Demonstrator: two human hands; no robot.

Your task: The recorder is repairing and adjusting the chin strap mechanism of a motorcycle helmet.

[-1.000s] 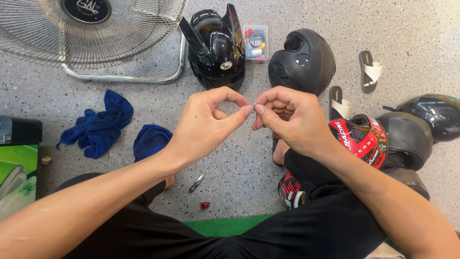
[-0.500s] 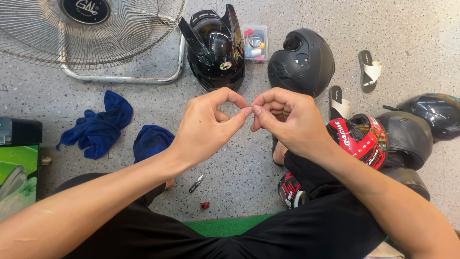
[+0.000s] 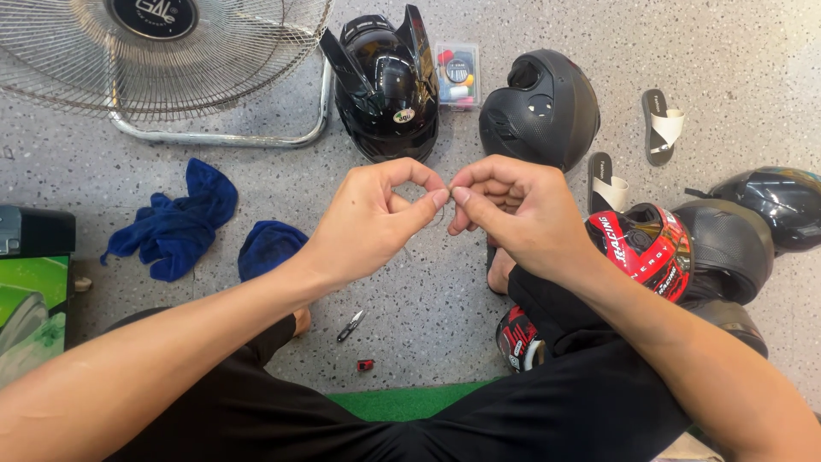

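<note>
A big floor fan [image 3: 162, 60] stands far left, a glossy black helmet [image 3: 383, 85] and a matte one [image 3: 539, 107] just beyond the hands. Left hand [image 3: 372, 222] and right hand [image 3: 513, 214] meet fingertip to fingertip, pinching something too small to make out

Whatever is pinched between the fingertips of the left hand [image 3: 376, 218] and the right hand [image 3: 513, 214] is too small to be made out. The fan [image 3: 162, 51] is cut off by the far edge, the green box [image 3: 30, 299] by the left edge. The red helmet [image 3: 641, 248] is partly hidden behind the right forearm. The small case [image 3: 457, 75] holds contents too small to be told.
</note>
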